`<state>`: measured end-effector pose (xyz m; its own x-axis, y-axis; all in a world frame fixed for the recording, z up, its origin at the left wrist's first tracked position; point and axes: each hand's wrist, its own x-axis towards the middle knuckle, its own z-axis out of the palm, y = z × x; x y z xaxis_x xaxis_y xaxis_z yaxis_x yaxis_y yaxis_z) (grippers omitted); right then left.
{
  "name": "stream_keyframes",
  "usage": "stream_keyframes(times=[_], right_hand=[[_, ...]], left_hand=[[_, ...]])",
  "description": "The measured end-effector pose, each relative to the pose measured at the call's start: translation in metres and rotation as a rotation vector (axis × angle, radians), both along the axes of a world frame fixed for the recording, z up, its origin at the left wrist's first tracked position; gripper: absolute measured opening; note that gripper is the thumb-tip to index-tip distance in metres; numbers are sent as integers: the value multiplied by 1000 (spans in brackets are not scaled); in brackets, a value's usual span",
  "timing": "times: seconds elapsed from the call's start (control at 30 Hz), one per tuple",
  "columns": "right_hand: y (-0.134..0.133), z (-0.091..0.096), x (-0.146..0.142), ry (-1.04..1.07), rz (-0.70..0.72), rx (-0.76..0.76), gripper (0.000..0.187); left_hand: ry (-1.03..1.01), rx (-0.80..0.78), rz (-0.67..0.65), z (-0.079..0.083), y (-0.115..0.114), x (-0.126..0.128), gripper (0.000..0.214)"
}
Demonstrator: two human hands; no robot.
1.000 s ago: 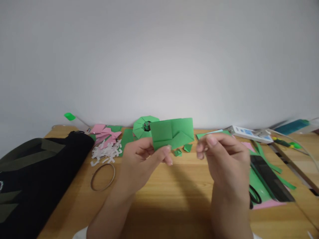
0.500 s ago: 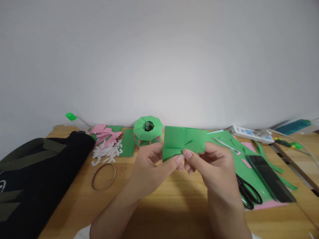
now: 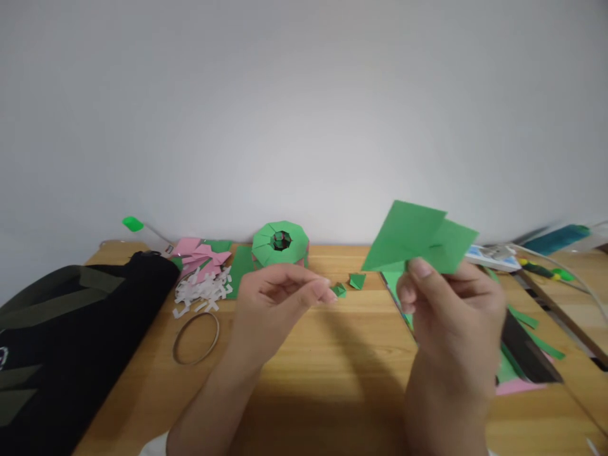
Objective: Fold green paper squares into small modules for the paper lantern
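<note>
My right hand [image 3: 451, 310] is raised at the right and pinches a folded green paper sheet [image 3: 418, 235] by its lower edge, holding it up and tilted. At the centre, above the wooden table [image 3: 308, 373], my left hand [image 3: 275, 297] hovers with fingers loosely curled and thumb near the fingertips; nothing shows in it. Two small green paper scraps [image 3: 349, 285] lie just beyond its fingertips. A round green folded paper ring [image 3: 280, 244] stands behind the left hand.
A black and olive bag [image 3: 71, 342] fills the left side. Pink folded pieces [image 3: 199, 253], white paper strips [image 3: 202, 288] and a thin ring [image 3: 196, 337] lie left of centre. Green paper strips [image 3: 527, 323], a dark flat object [image 3: 527, 354] and a white power strip [image 3: 489, 255] sit at the right.
The green sheet passed from my left hand to my right hand, which lifted it up and to the right. My left hand let go and stays near the centre.
</note>
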<state>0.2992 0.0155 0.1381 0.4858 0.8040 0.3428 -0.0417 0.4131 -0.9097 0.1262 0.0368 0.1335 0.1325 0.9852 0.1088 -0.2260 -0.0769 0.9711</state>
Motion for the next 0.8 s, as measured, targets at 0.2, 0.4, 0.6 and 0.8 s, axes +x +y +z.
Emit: stream_keyframes(times=[0.2, 0.4, 0.6, 0.8], right_hand=[[-1, -7, -10, -53, 243, -71, 21], [-1, -9, -13, -26, 283, -87, 19], [0, -9, -14, -18, 281, -82, 18], [2, -11, -12, 7, 328, -32, 19]], left_hand=[[3, -29, -183, 0, 1, 8, 12], [21, 26, -180, 3, 1, 9, 22], [83, 76, -102, 0, -1, 10, 23], [140, 88, -67, -3, 0, 10, 23]])
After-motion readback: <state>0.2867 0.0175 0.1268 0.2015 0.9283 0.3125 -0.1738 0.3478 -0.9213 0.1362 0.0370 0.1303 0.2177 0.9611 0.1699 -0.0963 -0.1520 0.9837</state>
